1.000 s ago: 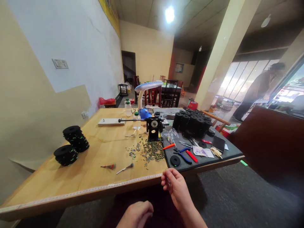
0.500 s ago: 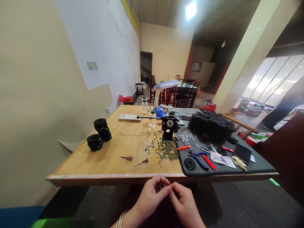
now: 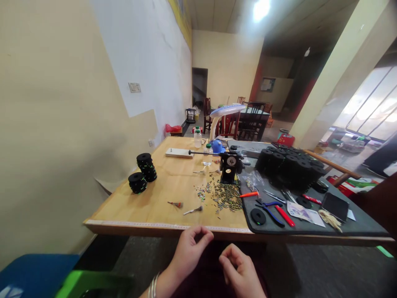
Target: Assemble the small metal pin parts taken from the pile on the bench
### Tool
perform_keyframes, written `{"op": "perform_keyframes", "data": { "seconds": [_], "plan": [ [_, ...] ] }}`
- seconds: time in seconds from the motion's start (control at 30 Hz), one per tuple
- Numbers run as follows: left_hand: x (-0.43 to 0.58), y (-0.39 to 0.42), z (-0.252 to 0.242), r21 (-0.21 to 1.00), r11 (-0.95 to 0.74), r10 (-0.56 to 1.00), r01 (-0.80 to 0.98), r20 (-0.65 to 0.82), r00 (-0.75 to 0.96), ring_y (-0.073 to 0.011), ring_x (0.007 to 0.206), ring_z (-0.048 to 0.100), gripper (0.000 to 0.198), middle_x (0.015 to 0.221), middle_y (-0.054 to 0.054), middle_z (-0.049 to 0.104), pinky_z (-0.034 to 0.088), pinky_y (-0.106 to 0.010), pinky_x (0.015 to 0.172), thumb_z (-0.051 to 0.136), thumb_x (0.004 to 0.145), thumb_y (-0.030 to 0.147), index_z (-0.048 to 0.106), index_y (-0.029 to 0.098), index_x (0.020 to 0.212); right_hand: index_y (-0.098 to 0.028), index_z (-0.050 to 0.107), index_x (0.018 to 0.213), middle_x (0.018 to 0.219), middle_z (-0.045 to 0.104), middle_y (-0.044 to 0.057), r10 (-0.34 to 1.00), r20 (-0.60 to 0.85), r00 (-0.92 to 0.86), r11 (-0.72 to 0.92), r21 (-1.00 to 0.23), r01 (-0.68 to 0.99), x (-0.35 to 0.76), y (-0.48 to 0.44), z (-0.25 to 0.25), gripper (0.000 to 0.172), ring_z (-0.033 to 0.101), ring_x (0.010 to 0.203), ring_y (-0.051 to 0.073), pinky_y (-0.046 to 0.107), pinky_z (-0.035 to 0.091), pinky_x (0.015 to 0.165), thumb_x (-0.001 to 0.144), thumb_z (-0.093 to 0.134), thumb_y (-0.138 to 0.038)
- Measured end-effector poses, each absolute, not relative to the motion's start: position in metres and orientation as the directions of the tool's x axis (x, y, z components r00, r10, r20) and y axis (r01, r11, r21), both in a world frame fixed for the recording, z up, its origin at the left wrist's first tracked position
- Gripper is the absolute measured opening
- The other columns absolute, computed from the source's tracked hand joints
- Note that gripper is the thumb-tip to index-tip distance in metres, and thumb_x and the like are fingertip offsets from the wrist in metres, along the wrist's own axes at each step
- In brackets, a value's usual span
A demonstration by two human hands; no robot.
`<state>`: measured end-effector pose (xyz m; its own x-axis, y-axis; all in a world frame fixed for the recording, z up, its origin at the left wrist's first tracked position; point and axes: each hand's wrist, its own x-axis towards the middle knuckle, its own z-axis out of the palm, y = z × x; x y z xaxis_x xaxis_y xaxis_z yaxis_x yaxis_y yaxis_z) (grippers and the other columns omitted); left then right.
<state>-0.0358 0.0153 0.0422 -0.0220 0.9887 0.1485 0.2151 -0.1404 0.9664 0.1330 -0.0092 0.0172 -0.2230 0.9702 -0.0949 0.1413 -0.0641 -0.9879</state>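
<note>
My left hand (image 3: 190, 250) hangs below the front edge of the wooden table (image 3: 149, 211), thumb and forefinger pinched into a ring. Beside it, lower and to the right, my right hand (image 3: 240, 269) has its fingers curled in a pinch. The two hands are a little apart, and I cannot make out what they hold. Silver bangles sit on my left wrist. On the table beyond lie a pile of small beads (image 3: 226, 198), a black hand-cranked winder (image 3: 230, 167) and two small tufted pieces (image 3: 192, 211).
A dark mat (image 3: 359, 225) at the right carries blue-handled pliers (image 3: 269, 209), a red-handled tool, a flat black disc and several black spools (image 3: 288, 165). Two stacks of black spools (image 3: 142, 176) stand at the left. A lamp (image 3: 226, 111) and bottles stand behind. A blue and green stool (image 3: 62, 277) is at lower left.
My hands, touching fingertip to fingertip half a second ago, have drawn apart. The view has swung left, so the table sits further right and the stool shows more.
</note>
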Motion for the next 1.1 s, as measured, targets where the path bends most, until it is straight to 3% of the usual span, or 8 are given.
{"op": "perform_keyframes", "data": {
  "seconds": [0.17, 0.23, 0.33, 0.47, 0.67, 0.93, 1.0, 1.1],
  "plan": [
    [-0.088, 0.037, 0.051, 0.8, -0.236, 0.912, 0.551, 0.378, -0.159, -0.0184, 0.068, 0.06, 0.024, 0.072, -0.003, 0.066, 0.044, -0.026, 0.061, 0.053, 0.086, 0.035, 0.066, 0.017, 0.076, -0.019, 0.053, 0.071, 0.049, 0.053, -0.003, 0.971, -0.173, -0.166, -0.168, -0.985, 0.046, 0.14, -0.009, 0.002, 0.042, 0.035, 0.037, 0.007, 0.019, 0.022, 0.037, 0.074, 0.061, -0.061],
    [-0.112, 0.048, 0.055, 0.674, -0.209, 0.889, 0.709, 0.433, -0.149, -0.0216, 0.084, 0.062, 0.021, 0.089, -0.007, 0.068, 0.047, -0.03, 0.073, 0.048, 0.087, 0.027, 0.066, 0.018, 0.088, -0.018, 0.058, 0.07, 0.071, 0.065, 0.006, 0.978, -0.149, -0.142, -0.144, -0.988, 0.047, 0.142, -0.008, -0.001, 0.044, 0.048, 0.047, 0.011, 0.019, 0.03, 0.038, 0.071, 0.063, -0.061],
    [-0.141, 0.068, 0.055, 0.5, -0.101, 0.923, 0.86, 0.37, -0.106, -0.0263, 0.106, 0.054, 0.029, 0.108, -0.012, 0.064, 0.04, -0.04, 0.094, 0.042, 0.082, 0.008, 0.063, 0.015, 0.101, -0.017, 0.062, 0.066, 0.099, 0.066, 0.012, 0.987, -0.101, -0.124, -0.1, -0.995, 0.02, 0.142, -0.006, -0.001, 0.043, 0.058, 0.07, 0.018, 0.023, 0.045, 0.048, 0.068, 0.067, -0.06],
    [-0.153, 0.093, 0.043, 0.483, -0.134, 0.961, 0.865, 0.277, -0.006, -0.0254, 0.107, 0.054, 0.036, 0.109, -0.011, 0.063, 0.04, -0.038, 0.096, 0.05, 0.069, 0.002, 0.063, 0.016, 0.1, -0.018, 0.06, 0.068, 0.074, 0.065, 0.006, 0.97, -0.141, -0.197, -0.151, -0.988, -0.038, 0.139, -0.006, 0.0, 0.042, 0.055, 0.059, 0.015, 0.021, 0.043, 0.045, 0.07, 0.067, -0.059],
    [-0.153, 0.104, 0.038, 0.538, -0.153, 0.974, 0.829, 0.223, 0.036, -0.0217, 0.084, 0.058, 0.013, 0.082, -0.006, 0.063, 0.044, -0.034, 0.081, 0.051, 0.074, 0.01, 0.061, 0.018, 0.072, -0.02, 0.05, 0.07, 0.042, 0.048, -0.007, 0.933, -0.266, -0.241, -0.296, -0.95, -0.096, 0.137, -0.009, -0.007, 0.05, 0.026, 0.031, 0.003, 0.016, 0.016, 0.033, 0.065, 0.067, -0.066],
    [-0.139, 0.059, 0.036, 0.779, -0.097, 0.989, 0.62, 0.146, -0.03, -0.0156, 0.063, 0.057, 0.013, 0.072, -0.001, 0.061, 0.045, -0.026, 0.059, 0.051, 0.081, 0.031, 0.052, 0.018, 0.078, -0.02, 0.047, 0.073, 0.036, 0.043, -0.01, 0.949, -0.245, -0.199, -0.278, -0.947, -0.16, 0.129, -0.013, 0.006, 0.048, 0.022, 0.031, 0.003, 0.017, 0.012, 0.035, 0.069, 0.064, -0.065],
    [-0.12, 0.039, 0.03, 0.961, -0.024, 1.0, 0.274, 0.026, -0.006, -0.0131, 0.059, 0.054, 0.021, 0.069, 0.001, 0.057, 0.044, -0.024, 0.053, 0.059, 0.076, 0.036, 0.051, 0.018, 0.083, -0.02, 0.047, 0.074, 0.035, 0.042, -0.011, 0.951, -0.235, -0.199, -0.267, -0.951, -0.156, 0.124, -0.014, 0.01, 0.048, 0.023, 0.031, 0.003, 0.017, 0.013, 0.035, 0.07, 0.063, -0.065],
    [-0.088, 0.011, 0.022, 0.991, 0.108, 0.994, -0.082, -0.105, 0.041, -0.0111, 0.06, 0.053, 0.035, 0.069, 0.003, 0.057, 0.042, -0.021, 0.053, 0.071, 0.069, 0.036, 0.055, 0.016, 0.093, -0.02, 0.046, 0.073, 0.034, 0.042, -0.011, 0.955, -0.216, -0.205, -0.248, -0.957, -0.149, 0.118, -0.014, 0.016, 0.048, 0.024, 0.03, 0.003, 0.016, 0.014, 0.034, 0.07, 0.063, -0.065]
  ]
}}
